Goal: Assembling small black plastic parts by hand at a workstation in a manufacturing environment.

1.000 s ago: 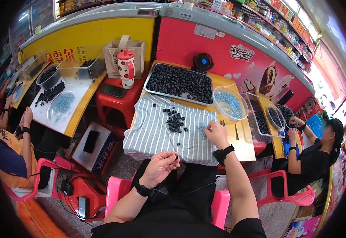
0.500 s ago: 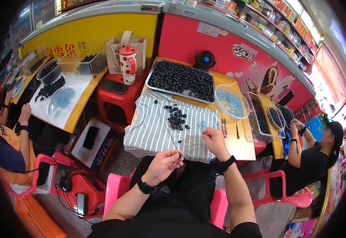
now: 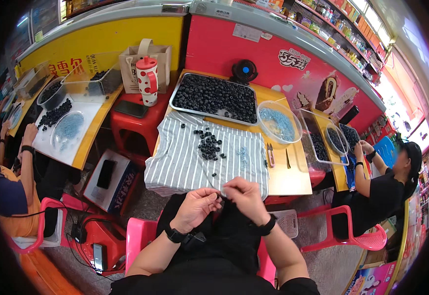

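My left hand (image 3: pixel 197 209) is closed in a pinch on a small black ring-shaped part (image 3: pixel 219 195) above my lap. Its fingertips almost meet those of my right hand (image 3: pixel 246 194), which is also pinched; what it holds is too small to make out. Beyond them, a grey-and-white striped cloth (image 3: pixel 170 169) covers the table's front. On it lie a loose pile of black ring-shaped parts (image 3: pixel 209 146) and a small heap of light-blue bits (image 3: pixel 244 156). One single black part (image 3: pixel 214 174) lies near the cloth's front edge.
Behind the cloth stands a metal tray (image 3: pixel 214 116) full of black parts, with a black fan (image 3: pixel 244 71) behind. At right are a clear tub (image 3: pixel 283 142) of blue bits, a red-handled tool (image 3: pixel 271 156) and tweezers (image 3: pixel 288 158). People work at tables on both sides.
My right hand has come from over the cloth's right front edge, left and down to my left hand. The left hand keeps its pinch, and the view has shifted slightly.
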The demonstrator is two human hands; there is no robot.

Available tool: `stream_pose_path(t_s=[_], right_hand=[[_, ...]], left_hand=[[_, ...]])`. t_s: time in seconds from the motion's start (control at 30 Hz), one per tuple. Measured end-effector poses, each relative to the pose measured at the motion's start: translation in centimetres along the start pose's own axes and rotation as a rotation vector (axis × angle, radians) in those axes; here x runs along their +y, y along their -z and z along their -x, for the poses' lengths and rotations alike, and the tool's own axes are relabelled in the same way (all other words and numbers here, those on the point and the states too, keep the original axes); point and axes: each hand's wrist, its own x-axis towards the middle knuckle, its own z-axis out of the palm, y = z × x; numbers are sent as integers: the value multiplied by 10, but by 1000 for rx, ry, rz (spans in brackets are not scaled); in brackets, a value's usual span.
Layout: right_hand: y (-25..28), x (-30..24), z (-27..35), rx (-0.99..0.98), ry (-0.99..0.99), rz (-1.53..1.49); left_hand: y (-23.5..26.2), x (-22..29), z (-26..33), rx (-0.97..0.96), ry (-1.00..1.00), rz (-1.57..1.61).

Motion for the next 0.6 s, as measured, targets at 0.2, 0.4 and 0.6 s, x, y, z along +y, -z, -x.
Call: stream_pose_path(t_s=[0.2, 0.4, 0.6], right_hand=[[-20, -5, 16, 44, 126, 0], [-13, -10, 20, 6, 153, -2], [-16, -10, 21, -60, 183, -20]], left_hand=[[-5, 0, 2, -33, -69, 12], [-10, -1, 4, -31, -70, 16], [-8, -5, 3, -31, -115, 33]])
